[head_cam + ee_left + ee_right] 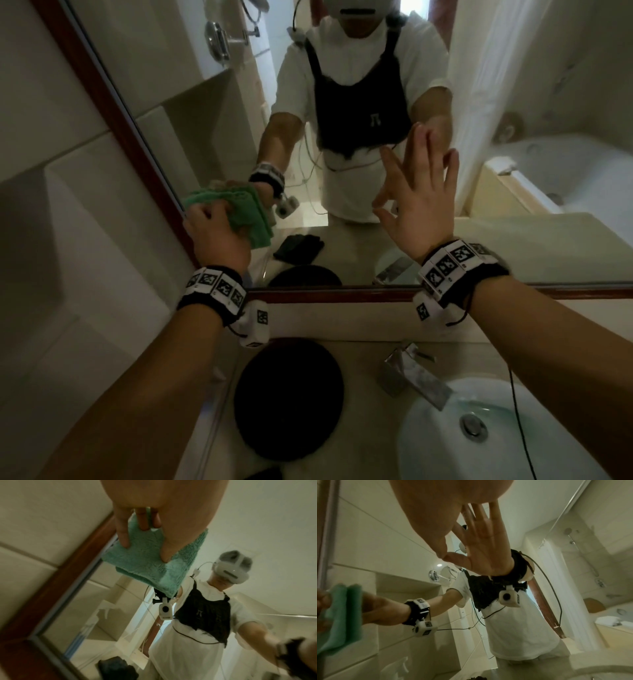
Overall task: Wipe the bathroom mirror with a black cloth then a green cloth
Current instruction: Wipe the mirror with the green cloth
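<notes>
A brown-framed bathroom mirror (212, 102) fills the upper half of the head view. My left hand (214, 229) grips a folded green cloth (248, 212) and presses it on the glass near the mirror's lower left corner. In the left wrist view my fingers (123, 534) and thumb curl over the green cloth (145, 561). My right hand (421, 192) lies flat on the glass further right, fingers spread, holding nothing. The right wrist view shows that hand (428, 527) meeting its own reflection. The black cloth's reflection (296, 246) shows low in the mirror, as if lying on the counter.
Below the mirror runs a beige counter (342, 329) with a round black object (289, 397), a chrome faucet (414, 377) and a white sink (428, 445). A tiled wall (51, 171) stands at the left. A cable (517, 411) hangs from my right wrist over the sink.
</notes>
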